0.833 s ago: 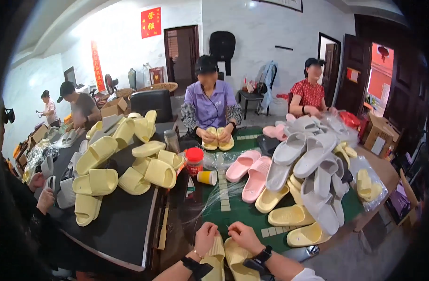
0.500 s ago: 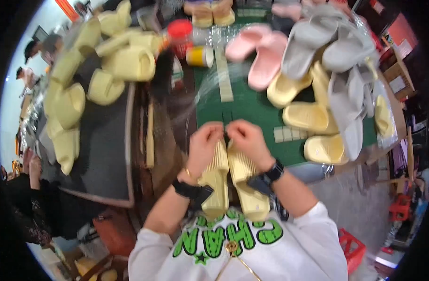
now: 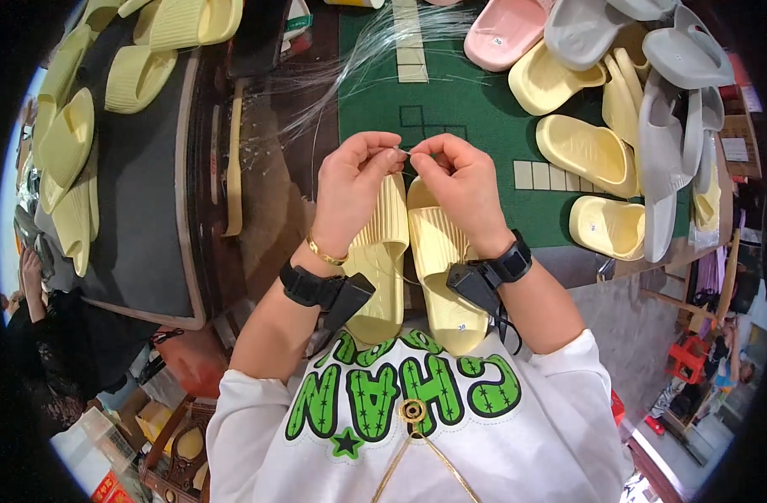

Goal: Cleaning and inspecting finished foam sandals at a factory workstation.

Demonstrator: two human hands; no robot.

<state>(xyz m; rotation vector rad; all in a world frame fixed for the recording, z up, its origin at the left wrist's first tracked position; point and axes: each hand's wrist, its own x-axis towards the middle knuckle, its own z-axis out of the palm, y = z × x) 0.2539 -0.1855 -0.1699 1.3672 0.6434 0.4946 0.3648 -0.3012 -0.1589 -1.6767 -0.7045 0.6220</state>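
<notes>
I see my left hand [image 3: 350, 189] and right hand [image 3: 459, 184] meeting above a pair of pale yellow slippers [image 3: 413, 256] lying side by side at the near edge of the bench [image 3: 459, 101]. Both sets of fingers are pinched closed on a thin clear strand [image 3: 404, 152] stretched between them. A loose bundle of clear strands [image 3: 350, 59] fans across the green mat. Grey, yellow and pink slippers [image 3: 618, 101] pile to the right; more yellow ones lie on a dark tray [image 3: 149, 210] at left.
</notes>
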